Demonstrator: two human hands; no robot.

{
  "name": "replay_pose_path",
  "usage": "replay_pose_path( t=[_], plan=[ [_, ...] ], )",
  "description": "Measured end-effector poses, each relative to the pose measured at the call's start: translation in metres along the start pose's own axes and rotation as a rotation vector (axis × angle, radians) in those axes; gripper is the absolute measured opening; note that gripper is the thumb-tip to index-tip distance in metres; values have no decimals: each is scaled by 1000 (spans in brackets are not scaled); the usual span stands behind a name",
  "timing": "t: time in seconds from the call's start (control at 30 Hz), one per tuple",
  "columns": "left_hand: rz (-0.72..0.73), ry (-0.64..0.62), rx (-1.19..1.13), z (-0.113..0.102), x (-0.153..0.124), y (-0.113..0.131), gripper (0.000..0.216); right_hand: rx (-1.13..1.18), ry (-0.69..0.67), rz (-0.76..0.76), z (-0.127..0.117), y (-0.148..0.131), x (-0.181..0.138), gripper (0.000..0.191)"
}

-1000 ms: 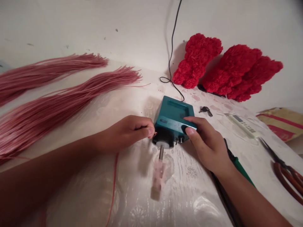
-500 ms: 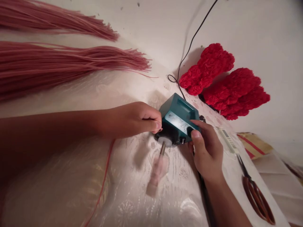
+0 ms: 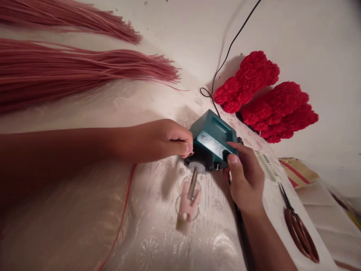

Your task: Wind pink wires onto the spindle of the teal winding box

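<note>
A small teal motor box (image 3: 214, 131) stands on the patterned tablecloth, a metal shaft (image 3: 193, 184) sticking out of its front. Around the shaft's end is a pale pink piece (image 3: 188, 205), too blurred to name. My left hand (image 3: 166, 139) is closed beside the box's left edge, pinching a thin pink cord (image 3: 192, 153) whose tip shows at the thumb. A length of pink cord (image 3: 124, 214) trails down from under the left forearm. My right hand (image 3: 246, 177) grips the black knob (image 3: 226, 155) at the box's right corner, with its index finger along the panel.
Two bundles of pink cords, one upper (image 3: 93, 19) and one lower (image 3: 113, 67), lie at the left. Red ruffled bunches (image 3: 259, 81) lean by the wall. A black cable (image 3: 225, 56) runs up from the box. Scissors (image 3: 300, 229) lie at the right, near a yellow-and-red packet (image 3: 299, 173).
The pink piece on the shaft has changed position and its blur looks different, baring more of the shaft. Both hands keep their places; the view has shifted slightly.
</note>
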State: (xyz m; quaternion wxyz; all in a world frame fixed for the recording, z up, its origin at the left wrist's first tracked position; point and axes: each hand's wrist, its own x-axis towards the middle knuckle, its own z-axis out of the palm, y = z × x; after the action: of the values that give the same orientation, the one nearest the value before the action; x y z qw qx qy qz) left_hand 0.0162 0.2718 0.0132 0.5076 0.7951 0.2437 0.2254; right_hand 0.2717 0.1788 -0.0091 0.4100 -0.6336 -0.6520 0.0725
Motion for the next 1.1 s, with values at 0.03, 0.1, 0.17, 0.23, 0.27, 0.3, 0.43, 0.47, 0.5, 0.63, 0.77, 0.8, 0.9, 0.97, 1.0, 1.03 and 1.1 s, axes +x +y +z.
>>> replay_pose_path(
  t=[0.03, 0.1, 0.17, 0.23, 0.27, 0.3, 0.43, 0.47, 0.5, 0.63, 0.77, 0.8, 0.9, 0.97, 1.0, 1.03, 1.1],
  plan=[
    [-1, -3, 0, 0, 0, 0, 23, 3, -3, 4, 0, 0, 0, 33],
    [-7, -5, 3, 0, 0, 0, 23, -5, -8, 7, 0, 0, 0, 34],
    [-6, -5, 12, -1, 0, 1, 23, -12, -8, 1, 0, 0, 0, 34],
    [1, -27, 33, -2, 0, 0, 22, -4, 4, -14, 1, 1, 0, 34],
    [5, -43, 46, -3, 0, 0, 22, 2, 10, -19, 1, 2, 0, 33],
    [10, -60, 60, -3, 0, -1, 22, 8, 13, -23, 1, 3, 0, 32],
    [35, -69, 74, -4, -1, -3, 23, 16, 9, -20, 1, 4, 0, 33],
    [34, -69, 73, -4, -1, -3, 23, 13, 10, -20, 1, 4, 0, 33],
    [30, -71, 75, -4, -2, -3, 23, 8, 11, -21, 1, 4, 0, 33],
    [43, -72, 78, -4, -1, -3, 23, 8, 10, -19, 1, 3, 0, 32],
    [33, -75, 79, -4, -1, -3, 23, 21, 12, -14, 2, 3, 1, 32],
    [27, -73, 81, -4, -1, -3, 23, 20, 15, -18, 2, 3, 1, 32],
    [29, -71, 84, -5, 0, -2, 23, 14, 14, -24, 2, 3, 1, 31],
    [31, -70, 81, -5, 0, -2, 24, 8, 13, -24, 2, 3, 1, 31],
    [30, -69, 79, -5, 0, -1, 24, 5, 14, -23, 2, 3, 0, 31],
    [25, -69, 79, -5, 0, -1, 24, 3, 16, -23, 2, 3, 0, 31],
    [14, -69, 81, -5, -1, 1, 24, 4, 20, -24, 2, 4, 0, 31]
  ],
)
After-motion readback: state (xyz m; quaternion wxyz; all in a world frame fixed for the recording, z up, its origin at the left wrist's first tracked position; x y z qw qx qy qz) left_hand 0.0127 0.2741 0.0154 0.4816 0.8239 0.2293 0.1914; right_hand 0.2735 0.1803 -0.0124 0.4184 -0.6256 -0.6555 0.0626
